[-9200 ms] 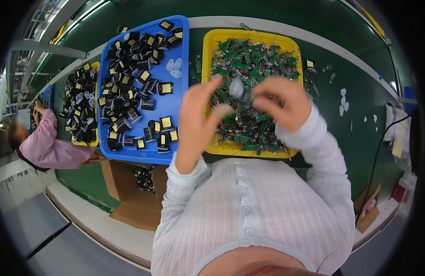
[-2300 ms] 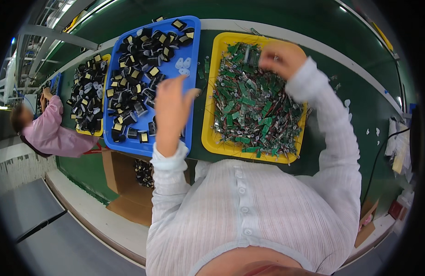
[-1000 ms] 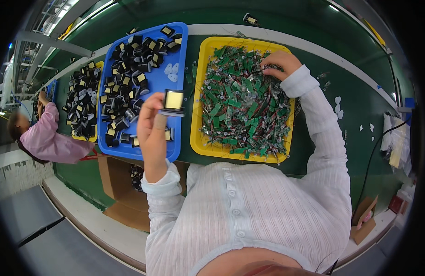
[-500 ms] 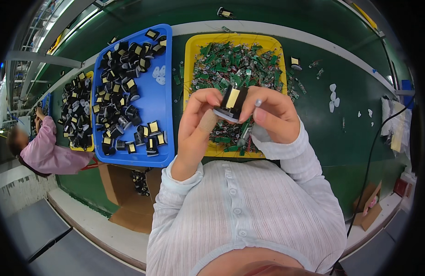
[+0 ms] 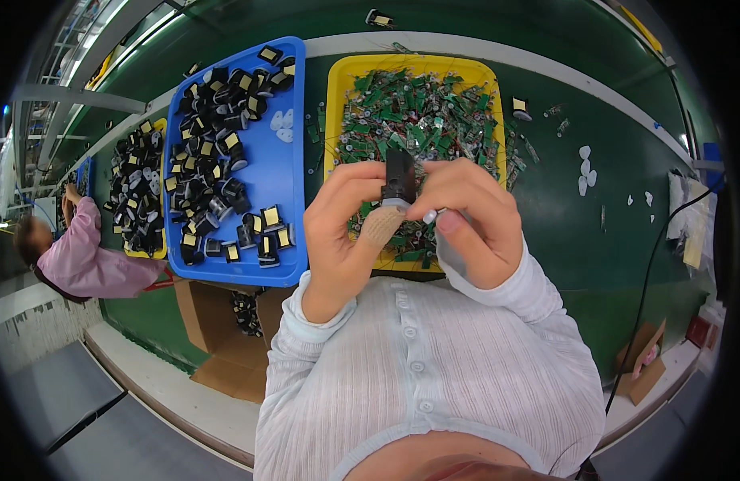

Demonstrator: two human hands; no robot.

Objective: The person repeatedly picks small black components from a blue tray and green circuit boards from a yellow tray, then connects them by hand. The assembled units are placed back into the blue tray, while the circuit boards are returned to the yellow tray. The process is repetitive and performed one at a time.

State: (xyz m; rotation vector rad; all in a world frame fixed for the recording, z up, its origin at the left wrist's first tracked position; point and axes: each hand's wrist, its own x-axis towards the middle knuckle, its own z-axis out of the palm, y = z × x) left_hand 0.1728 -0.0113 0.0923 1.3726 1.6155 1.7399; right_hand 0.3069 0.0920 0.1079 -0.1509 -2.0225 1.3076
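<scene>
In front of my chest, above the yellow tray point(image 5: 333, 108), my left hand point(image 5: 338, 232) grips a small black plastic housing point(image 5: 399, 172) with a grey base. The housing stands roughly upright, its narrow dark side showing. A tan wrap covers my left thumb. Close by on the right, my right hand point(image 5: 478, 220) is closed, its thumb and fingers pinching a small whitish piece point(image 5: 430, 216) near the housing's base. That piece is too small to name. Green circuit boards point(image 5: 386, 104) with thin wires fill the tray under my hands.
Left of me a blue tray point(image 5: 294, 208) holds many black housings and a few white flat pieces point(image 5: 283, 120). Beyond it are another yellow tray point(image 5: 156, 252) and a co-worker in pink point(image 5: 85, 256). White pieces point(image 5: 585, 172) lie right. An open cardboard box point(image 5: 226, 353) stands below.
The housing has turned in my hands, so its yellow patch no longer shows and its narrow side does. My right fingers have moved lower, toward its base.
</scene>
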